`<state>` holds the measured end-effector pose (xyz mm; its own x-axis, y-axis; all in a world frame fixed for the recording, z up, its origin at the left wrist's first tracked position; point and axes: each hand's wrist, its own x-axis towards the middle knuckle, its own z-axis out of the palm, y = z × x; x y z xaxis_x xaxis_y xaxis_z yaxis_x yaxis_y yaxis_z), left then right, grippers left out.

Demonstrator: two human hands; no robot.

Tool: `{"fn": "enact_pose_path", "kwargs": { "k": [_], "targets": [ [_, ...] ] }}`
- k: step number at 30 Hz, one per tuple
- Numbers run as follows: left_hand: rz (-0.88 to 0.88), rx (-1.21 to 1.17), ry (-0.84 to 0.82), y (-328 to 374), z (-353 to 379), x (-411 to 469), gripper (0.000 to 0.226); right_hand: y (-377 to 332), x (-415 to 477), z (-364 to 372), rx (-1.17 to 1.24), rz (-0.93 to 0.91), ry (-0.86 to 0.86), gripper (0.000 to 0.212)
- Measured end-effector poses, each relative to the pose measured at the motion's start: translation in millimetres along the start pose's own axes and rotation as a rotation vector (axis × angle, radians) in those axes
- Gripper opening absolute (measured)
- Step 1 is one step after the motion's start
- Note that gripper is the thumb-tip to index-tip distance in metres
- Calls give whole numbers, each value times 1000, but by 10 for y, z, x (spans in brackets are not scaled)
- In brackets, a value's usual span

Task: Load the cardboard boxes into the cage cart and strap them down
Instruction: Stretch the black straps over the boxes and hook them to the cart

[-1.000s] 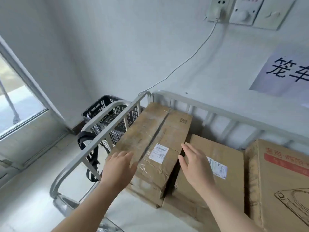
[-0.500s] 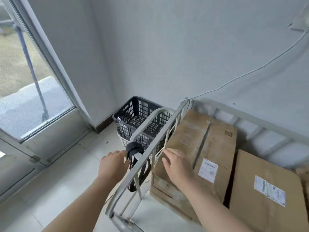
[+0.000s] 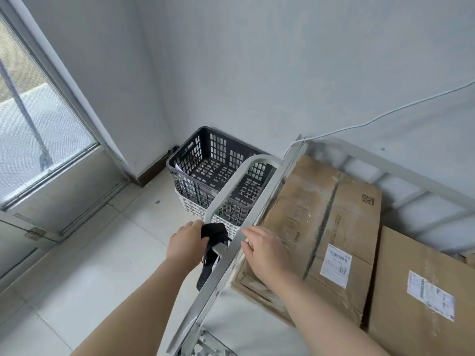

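Note:
A white metal cage cart (image 3: 259, 214) stands against the wall with cardboard boxes inside. A taped box (image 3: 321, 222) with a white label lies nearest the cart's left rail, and a second box (image 3: 421, 286) sits at the right. A black strap (image 3: 212, 246) hangs bundled on the cart's curved handle. My left hand (image 3: 186, 244) is outside the rail and touches the strap, its fingers curled at the bundle. My right hand (image 3: 264, 250) lies inside the rail, fingers straight, resting on the taped box's near left edge.
A black plastic crate (image 3: 218, 170) stacked on a white one stands on the tiled floor in the corner, just behind the cart's handle. A glass door (image 3: 38, 129) is at the left. A white cable (image 3: 385, 114) runs along the wall down to the cart.
The view swung left and down. My left hand moved from the box to the strap on the handle. My right hand shifted left onto the taped box's edge by the rail.

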<state>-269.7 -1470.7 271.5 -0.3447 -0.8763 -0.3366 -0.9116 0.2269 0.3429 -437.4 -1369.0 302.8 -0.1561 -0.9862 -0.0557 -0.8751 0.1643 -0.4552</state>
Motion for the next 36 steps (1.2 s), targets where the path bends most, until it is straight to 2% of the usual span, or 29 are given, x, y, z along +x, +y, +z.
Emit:
{"fn": "enact_pose_path", "kwargs": {
  "k": [5,8,11,18,21,24,26,29,31,34,36],
  "targets": [
    [123,95,34,-100,-77,35,20,33,47,-19,39,18,3,30],
    [177,-28,10,-73,-268,34,9,31,46,-60,81,21,33,32],
    [285,-127,-11,46,-582,-34,10,9,22,-133,130,42,60,30],
    [580,-278,51,638,-1528,-558,11,-225,-40,-713,359,20,76,50],
    [686,-325,45,854,-1800,-851,13,-405,-96,-963,394,-28,94,31],
    [771,-311,68,996,-1961,-1107,15,-457,-199,-1095,383,-26,248,12],
    [783,-252,129,1019,-2034,-1211,13,-412,-307,-1215,417,26,340,14],
    [738,-158,172,982,-2063,-1288,10,-272,-525,-1469,456,112,472,3],
    [706,-134,180,954,-2019,-1325,7,-156,-687,-1646,462,129,554,8],
    [656,-129,211,943,-1913,-1394,6,-18,-962,-1890,523,103,603,16],
    [627,-132,230,958,-1844,-1452,3,68,-1177,-2038,507,101,576,16]
  ]
}}
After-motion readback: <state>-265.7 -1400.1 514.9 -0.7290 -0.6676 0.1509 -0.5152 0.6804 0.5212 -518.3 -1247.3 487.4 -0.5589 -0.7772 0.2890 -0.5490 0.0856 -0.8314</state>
